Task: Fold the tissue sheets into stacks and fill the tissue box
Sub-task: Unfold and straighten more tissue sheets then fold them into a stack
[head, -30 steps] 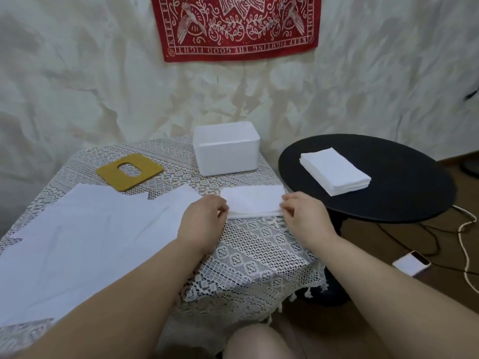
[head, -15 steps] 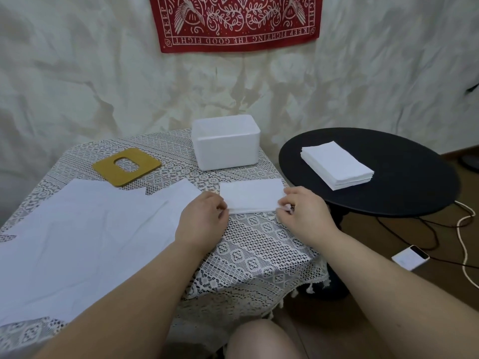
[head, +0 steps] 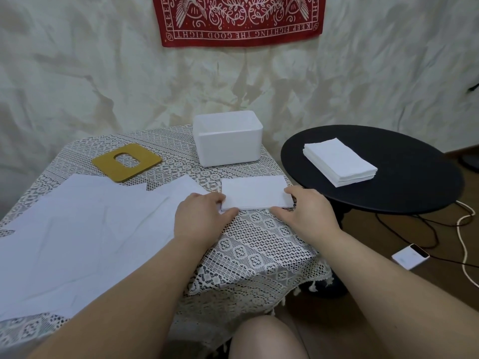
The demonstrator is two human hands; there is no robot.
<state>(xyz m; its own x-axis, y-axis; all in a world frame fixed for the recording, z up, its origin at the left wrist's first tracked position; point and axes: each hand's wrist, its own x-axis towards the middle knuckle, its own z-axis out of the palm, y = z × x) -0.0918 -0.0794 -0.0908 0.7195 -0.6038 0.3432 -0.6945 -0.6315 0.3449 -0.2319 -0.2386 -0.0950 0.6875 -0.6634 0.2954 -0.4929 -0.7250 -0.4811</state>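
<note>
The folded tissue (head: 255, 192) lies flat on the lace-covered bench (head: 259, 250), in front of the white tissue box (head: 228, 141). The left hand (head: 201, 216) pinches its near left corner, and the right hand (head: 307, 212) pinches its right edge. Unfolded sheets (head: 77, 234) lie left; a finished stack (head: 339, 161) sits on the black side table (head: 414, 182).

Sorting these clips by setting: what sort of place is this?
Probably a room in a home: a lace tablecloth on a small table, a red bandana hung on a draped wall, a cable across the wooden floor.
</note>
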